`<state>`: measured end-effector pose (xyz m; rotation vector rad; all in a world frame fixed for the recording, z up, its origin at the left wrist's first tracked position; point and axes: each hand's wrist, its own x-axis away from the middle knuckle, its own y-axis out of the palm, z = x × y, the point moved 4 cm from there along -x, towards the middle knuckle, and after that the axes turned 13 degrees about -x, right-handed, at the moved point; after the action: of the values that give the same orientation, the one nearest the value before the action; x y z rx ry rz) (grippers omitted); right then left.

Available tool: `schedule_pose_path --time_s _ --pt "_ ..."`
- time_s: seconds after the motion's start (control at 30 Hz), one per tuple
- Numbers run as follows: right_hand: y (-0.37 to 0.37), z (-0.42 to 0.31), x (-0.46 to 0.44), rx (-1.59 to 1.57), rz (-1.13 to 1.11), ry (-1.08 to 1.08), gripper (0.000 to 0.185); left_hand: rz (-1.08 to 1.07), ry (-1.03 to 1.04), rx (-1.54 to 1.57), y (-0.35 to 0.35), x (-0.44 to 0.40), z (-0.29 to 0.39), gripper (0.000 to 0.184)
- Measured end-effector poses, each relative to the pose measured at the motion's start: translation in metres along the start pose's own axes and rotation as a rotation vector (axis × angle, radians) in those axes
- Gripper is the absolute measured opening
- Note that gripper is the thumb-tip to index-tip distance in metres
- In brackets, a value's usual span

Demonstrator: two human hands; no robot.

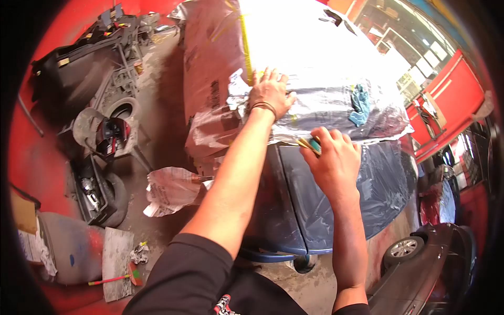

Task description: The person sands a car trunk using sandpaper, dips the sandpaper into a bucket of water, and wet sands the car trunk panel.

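Observation:
My left hand [271, 95] lies with spread fingers on the plastic and paper masking sheet [315, 107] over the car, beside a crumpled piece of white paper [238, 89]. Yellow tape [245, 39] runs up the sheet from near its fingertips. Lower and to the right, my right hand [332, 160] is closed round a small green and yellow object [314, 145], perhaps a roll of tape, above the dark blue car panel [294, 184]. A blue cloth [359, 105] rests on the sheet to the right.
Loose masking paper [172, 190] hangs at the car's left side. Car parts, a chair [89, 128] and a barrel [68, 247] stand on the left. A dark car [425, 268] is at the lower right, near red walls.

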<state>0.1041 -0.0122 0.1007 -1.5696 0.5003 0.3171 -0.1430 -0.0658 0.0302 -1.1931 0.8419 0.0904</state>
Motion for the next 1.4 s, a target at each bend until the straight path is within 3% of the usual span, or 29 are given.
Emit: schedule_pose_path --time_s 0.2,0.33,0.43,0.47,0.5,0.57,0.63,0.9,1.0,1.13,1.27,1.4 --pt "0.029 0.131 0.065 0.04 -0.111 0.425 0.039 -0.006 0.0 -0.027 -0.007 0.0 0.001 0.067" --pt "0.024 0.124 0.072 0.078 0.061 0.253 0.045 0.016 -0.003 -0.002 -0.007 0.001 0.001 0.065" --pt "0.011 0.075 0.028 -0.386 0.034 0.265 0.028 0.011 0.001 -0.037 -0.002 -0.001 0.002 0.064" --pt "0.016 0.056 0.014 -0.698 0.034 0.18 0.023 -0.001 0.004 -0.053 -0.002 -0.001 0.002 0.065" --pt "0.028 0.037 0.004 -0.971 -0.098 0.229 0.023 0.009 0.001 -0.053 -0.002 0.0 0.002 0.067" --pt "0.052 0.003 -0.012 -1.204 -0.219 0.159 0.025 0.017 0.006 -0.084 -0.005 0.001 0.003 0.068" --pt "0.065 -0.018 -0.025 -1.282 -0.256 0.243 0.026 0.02 0.009 -0.068 -0.001 -0.001 0.005 0.068" --pt "0.031 -0.05 -0.007 -1.212 -0.117 0.056 0.021 0.023 -0.009 -0.017 -0.006 0.0 0.003 0.062" --pt "0.018 -0.051 0.001 -1.223 -0.255 0.047 0.02 0.012 -0.01 -0.032 -0.008 0.0 0.003 0.062" --pt "0.036 -0.036 -0.018 -0.933 -0.137 0.062 0.018 0.004 -0.015 -0.038 -0.006 0.001 0.005 0.062" --pt "0.04 -0.042 0.002 -1.205 -0.116 0.109 0.014 -0.001 -0.022 -0.023 -0.008 0.002 0.002 0.061" --pt "0.02 -0.046 0.019 -1.275 -0.218 0.087 0.013 0.003 -0.015 -0.053 -0.008 0.002 0.006 0.062"
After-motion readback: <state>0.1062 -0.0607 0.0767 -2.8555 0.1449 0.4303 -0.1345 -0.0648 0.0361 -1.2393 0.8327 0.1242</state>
